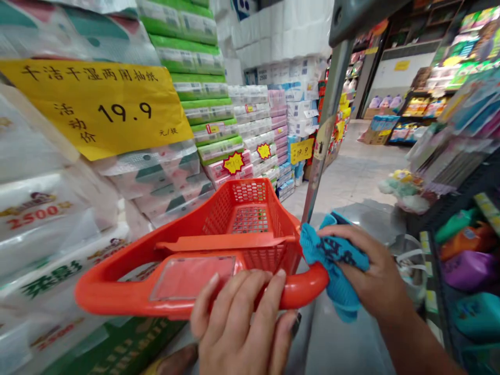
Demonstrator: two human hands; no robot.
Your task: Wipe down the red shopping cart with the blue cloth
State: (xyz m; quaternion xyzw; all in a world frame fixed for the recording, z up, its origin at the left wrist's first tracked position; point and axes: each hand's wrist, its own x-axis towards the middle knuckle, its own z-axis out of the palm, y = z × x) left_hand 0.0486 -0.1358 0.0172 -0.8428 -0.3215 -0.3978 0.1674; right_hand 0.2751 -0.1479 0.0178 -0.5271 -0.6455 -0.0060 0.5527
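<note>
A red plastic shopping cart [269, 238] with perforated basket walls stands in front of me. My left hand [242, 317] is closed over its rounded red handle [302, 286], right of a panel [197, 278] set in the handle frame. In my right hand [371, 265] is a bunched blue cloth [339, 260] with dark markings, gripped between thumb and fingers. The cloth touches the right end of the handle, beside the cart's rim. Part of the cloth is hidden behind my right fingers. I see no goods in the visible part of the basket.
Stacked tissue packs [183, 62] rise on the left, with a yellow price sign [105, 109] in front. A metal post [326, 125] stands just beyond the cart's right side. Shelves with colourful plastic goods [469, 271] line the right, beside a tiled aisle [351, 156].
</note>
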